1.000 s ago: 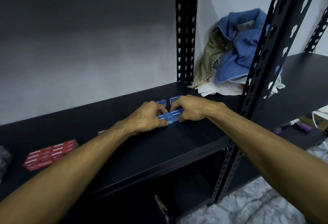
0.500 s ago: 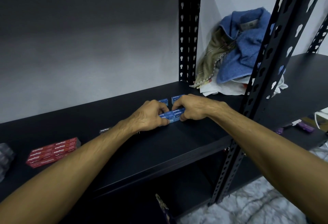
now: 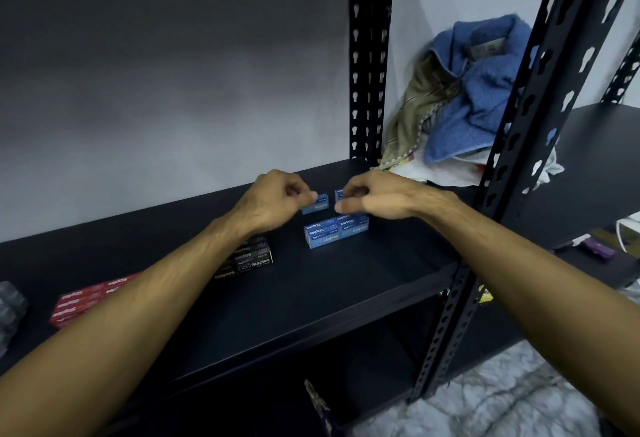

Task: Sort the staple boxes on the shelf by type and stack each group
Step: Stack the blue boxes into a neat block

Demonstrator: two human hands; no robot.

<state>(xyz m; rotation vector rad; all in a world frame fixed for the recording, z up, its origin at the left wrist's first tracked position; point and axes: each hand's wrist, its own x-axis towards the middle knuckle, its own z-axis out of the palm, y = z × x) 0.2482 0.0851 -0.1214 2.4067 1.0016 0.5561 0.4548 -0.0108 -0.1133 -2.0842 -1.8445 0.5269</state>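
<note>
A joined group of blue staple boxes (image 3: 336, 233) sits on the black shelf (image 3: 349, 284). Just behind it lie two single blue boxes. My left hand (image 3: 277, 202) has its fingers curled and pinches the left single blue box (image 3: 317, 204). On the other side, my right hand (image 3: 372, 199) curls over the right single blue box (image 3: 338, 194), which it mostly hides. Black staple boxes (image 3: 252, 259) lie partly under my left forearm. Red staple boxes (image 3: 86, 301) lie further left.
A pile of blue and tan clothes (image 3: 478, 107) fills the back right corner. Black perforated uprights stand behind (image 3: 369, 90) and at the front right (image 3: 485, 228). Grey items (image 3: 8, 308) sit at the far left edge. Lower shelves and a marble floor lie below.
Both hands let go of the front group of blue boxes and moved back to the two single blue boxes behind it. The front group is now uncovered.
</note>
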